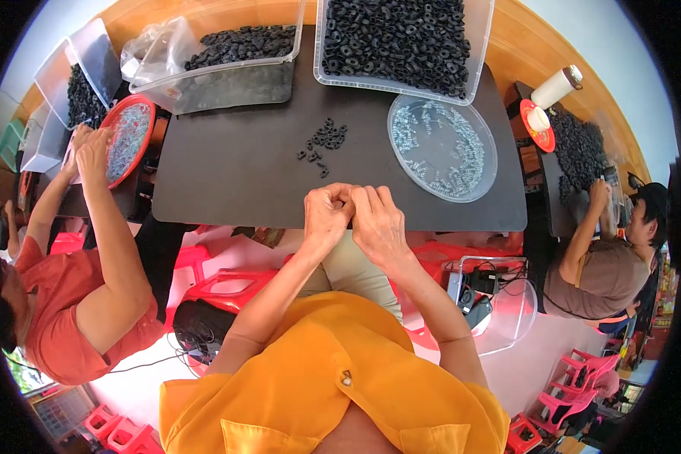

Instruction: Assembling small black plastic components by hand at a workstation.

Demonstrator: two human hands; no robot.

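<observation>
My left hand [327, 217] and my right hand [379, 225] meet just over the table's front edge. Both have their fingers curled in a pinch, fingertips against each other. Whatever is between them is hidden by the fingers. Beyond them on the dark table [234, 166] lies a loose cluster of small black ring-shaped parts [329, 135]. To the right, a round clear tray [441, 195] carries many small, shiny, transparent-looking pieces [469, 155], mostly spread around its sides; at this size their kind is unclear.
A clear bin [398, 88] full of black parts stands at the back, overlapping the tray. Another clear bin [234, 92] of black parts stands back left. Co-workers sit at left [91, 303] and right [598, 265]. A clear container [507, 325] with cables is low at right.
</observation>
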